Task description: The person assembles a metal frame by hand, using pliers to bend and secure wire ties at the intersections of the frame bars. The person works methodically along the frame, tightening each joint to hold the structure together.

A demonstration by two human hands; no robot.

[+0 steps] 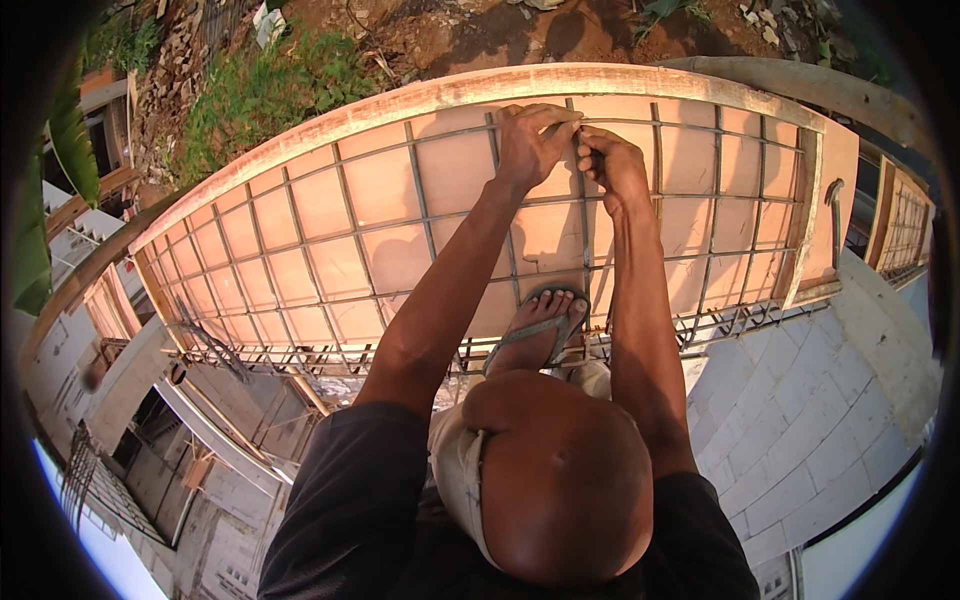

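Note:
A grid of thin steel rebar (420, 182) lies over a pinkish plywood panel (385, 180) framed by a wooden board (440, 93) along its far edge. Both arms reach across to the far side of the grid. My left hand (532, 145) is closed in a pinch by the far bar, its fingertips close to those of the other hand. Curled just right of it, my right hand (615, 168) also pinches beside a crossing of bars. Whatever sits between the fingers is too small to make out.
My sandalled foot (540, 325) rests on the panel among the bars, below my bent knee (560, 480). Beyond the board are plants (285, 95) and bare soil (470, 35). Lower right stands a grey block wall (800, 410); more rebar (105, 490) shows lower left.

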